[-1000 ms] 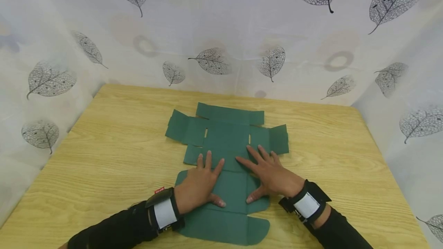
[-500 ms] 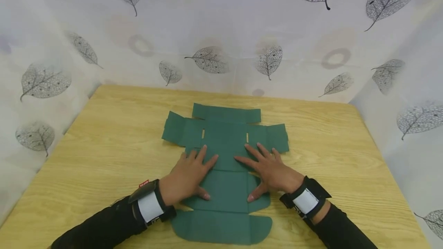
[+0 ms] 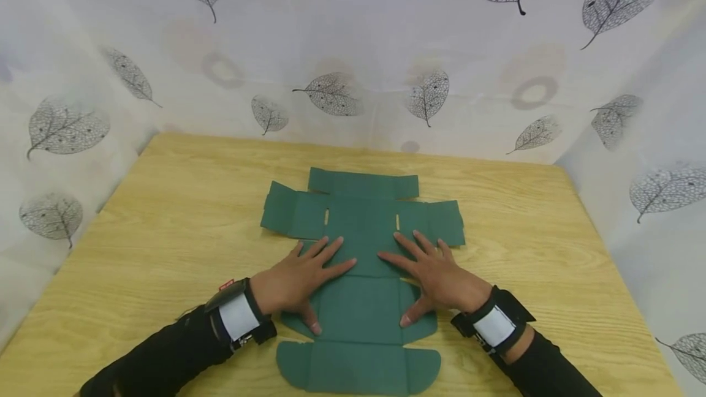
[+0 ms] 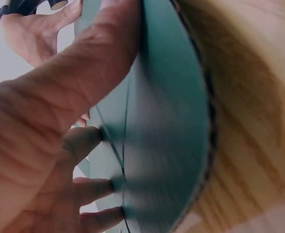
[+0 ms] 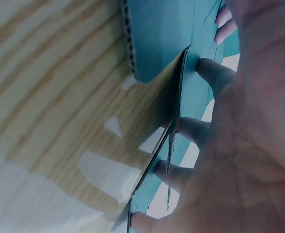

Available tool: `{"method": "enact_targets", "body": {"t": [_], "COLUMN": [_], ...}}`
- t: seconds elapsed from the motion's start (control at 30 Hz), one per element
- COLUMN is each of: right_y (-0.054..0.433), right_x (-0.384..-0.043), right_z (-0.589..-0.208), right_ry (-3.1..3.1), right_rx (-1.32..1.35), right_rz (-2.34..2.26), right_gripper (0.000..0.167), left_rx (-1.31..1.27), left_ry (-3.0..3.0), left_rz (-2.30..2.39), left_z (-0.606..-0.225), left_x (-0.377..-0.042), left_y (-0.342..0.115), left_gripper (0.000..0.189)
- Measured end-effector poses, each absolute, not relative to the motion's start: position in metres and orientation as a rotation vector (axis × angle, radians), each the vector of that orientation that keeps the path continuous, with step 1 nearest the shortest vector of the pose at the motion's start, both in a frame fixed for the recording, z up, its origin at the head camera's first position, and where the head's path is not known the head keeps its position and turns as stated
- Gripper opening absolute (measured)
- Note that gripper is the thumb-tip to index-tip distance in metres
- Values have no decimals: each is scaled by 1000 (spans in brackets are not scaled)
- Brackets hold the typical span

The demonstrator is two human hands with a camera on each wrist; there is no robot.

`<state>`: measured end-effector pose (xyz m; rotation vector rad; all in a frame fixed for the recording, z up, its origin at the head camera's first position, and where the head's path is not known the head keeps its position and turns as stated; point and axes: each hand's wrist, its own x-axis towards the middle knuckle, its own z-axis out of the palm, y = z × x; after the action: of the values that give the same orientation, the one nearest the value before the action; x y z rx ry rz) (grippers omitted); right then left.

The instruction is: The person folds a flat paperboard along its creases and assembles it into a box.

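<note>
A green cardboard box blank (image 3: 361, 308) lies unfolded on the table, its flaps spread to both sides and two narrow slots in its far panel. On its left side rests my left hand (image 3: 298, 277), fingers spread and fingertips touching the cardboard, thumb on a lower side flap. My right hand (image 3: 444, 277) presses the right side in the same way, fingers splayed. The left wrist view shows the thumb over a rounded flap (image 4: 171, 116) with a corrugated edge. In the right wrist view, the fingertips touch the cardboard (image 5: 193, 92) near a lifted flap edge.
The wooden table (image 3: 182, 219) extends around the cardboard on all sides. Behind it and at both sides hangs a white curtain (image 3: 353, 29) printed with dark leaves. Black bands with white patches circle both wrists.
My left hand has moved left from the middle of the cardboard to its left edge, uncovering the lower left flaps. My right hand stays nearly in place.
</note>
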<state>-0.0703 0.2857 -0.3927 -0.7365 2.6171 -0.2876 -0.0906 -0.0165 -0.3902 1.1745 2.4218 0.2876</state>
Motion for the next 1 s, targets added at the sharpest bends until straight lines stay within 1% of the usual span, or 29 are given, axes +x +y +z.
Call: {"method": "enact_targets", "body": {"t": [0.2,0.27,0.37,0.47,0.63,0.73,0.87,1.0], "right_y": [286,287,287,286,288,289,289,290], "right_x": [-71,-72,-71,-71,-69,-68,-69,-70], "right_z": [-392,-393,-393,-394,-396,-395,-393,-393], "right_ry": [2624,2615,2600,2598,2610,2611,2619,2627], "right_rx": [-739,-726,-700,-696,-720,-735,-753,-751], "right_rz": [-294,-292,-303,-310,-320,-339,-351,-328], "right_gripper": [119,119,119,120,120,119,118,119], "left_rx": [1175,1167,1077,933,670,623,689,855], "left_ry": [2438,2417,2396,2493,2632,2605,2596,2602], "left_rz": [262,252,345,478,599,670,829,839], "left_z": [-392,-392,-387,-382,-391,-403,-411,-413], "left_x": [-91,-94,-108,-132,-170,-180,-185,-191], "left_y": [-15,-15,-14,-15,-17,-17,-14,-1], "left_gripper": [123,120,110,104,118,127,136,139]}}
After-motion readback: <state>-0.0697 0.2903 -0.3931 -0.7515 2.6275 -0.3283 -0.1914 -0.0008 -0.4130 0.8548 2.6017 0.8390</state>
